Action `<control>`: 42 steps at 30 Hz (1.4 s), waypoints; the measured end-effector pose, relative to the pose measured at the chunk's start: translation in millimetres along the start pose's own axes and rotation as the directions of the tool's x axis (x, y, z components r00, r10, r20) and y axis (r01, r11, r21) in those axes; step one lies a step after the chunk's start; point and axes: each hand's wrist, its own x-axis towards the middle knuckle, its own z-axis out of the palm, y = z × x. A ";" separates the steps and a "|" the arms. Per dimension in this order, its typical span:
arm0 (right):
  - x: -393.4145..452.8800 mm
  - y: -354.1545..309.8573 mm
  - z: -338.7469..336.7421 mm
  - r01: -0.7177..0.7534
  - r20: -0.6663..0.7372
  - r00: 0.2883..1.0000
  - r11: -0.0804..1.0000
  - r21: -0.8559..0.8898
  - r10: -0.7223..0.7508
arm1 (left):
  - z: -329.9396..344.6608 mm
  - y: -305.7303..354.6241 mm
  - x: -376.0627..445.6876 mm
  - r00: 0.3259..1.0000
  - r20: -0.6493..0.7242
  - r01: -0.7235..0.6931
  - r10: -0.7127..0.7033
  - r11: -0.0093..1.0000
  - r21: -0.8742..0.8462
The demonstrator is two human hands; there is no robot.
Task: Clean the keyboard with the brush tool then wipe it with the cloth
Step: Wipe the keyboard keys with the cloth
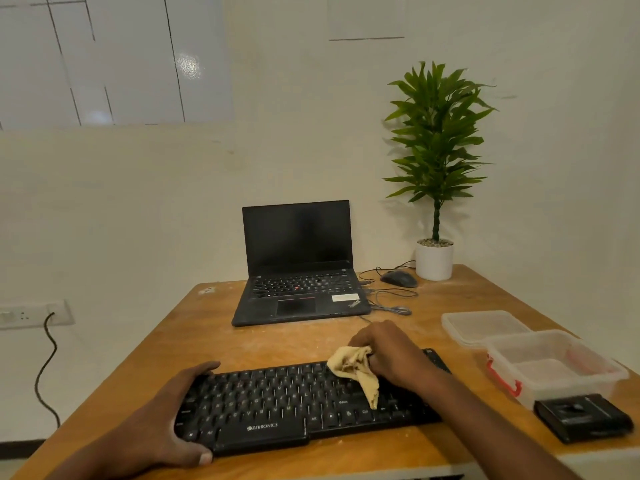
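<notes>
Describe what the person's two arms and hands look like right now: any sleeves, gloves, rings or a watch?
Both are bare. The left hand and the right hand show no gloves and no rings on the fingers that are visible. Both forearms are uncovered to the bottom edge of the picture: no sleeve, watch or band shows at either wrist. One trimmed thumbnail shows on the left hand.

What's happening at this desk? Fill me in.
A person is wiping a black keyboard on a wooden desk. The right hand holds a bunched yellow cloth against the keys on the right half, while the left hand clasps the keyboard's left end. Behind sit an open laptop with a dark screen, a mouse and a potted plant. To the right are clear plastic containers and a small black case.
</notes>
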 end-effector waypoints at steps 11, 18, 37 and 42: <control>-30.3 -1.9 5.1 -0.061 -0.104 0.993 0.995 -0.076 0.053 | 3.2 -16.4 9.4 0.999 -0.028 -0.029 0.028 1.000 -0.008; -51.5 11.8 -5.9 -0.066 -0.050 0.997 0.996 -0.062 0.063 | 5.6 -27.6 10.9 0.996 -0.085 -0.036 0.037 0.999 0.011; -71.0 7.3 -18.2 -0.130 -0.048 0.991 0.991 -0.039 0.128 | 6.3 -47.0 24.9 0.990 -0.131 -0.034 0.049 0.993 0.116; -73.2 -9.8 -5.0 -0.106 -0.102 0.990 0.992 -0.066 0.099 | 9.4 -52.8 24.5 0.991 -0.135 -0.008 0.025 0.992 0.127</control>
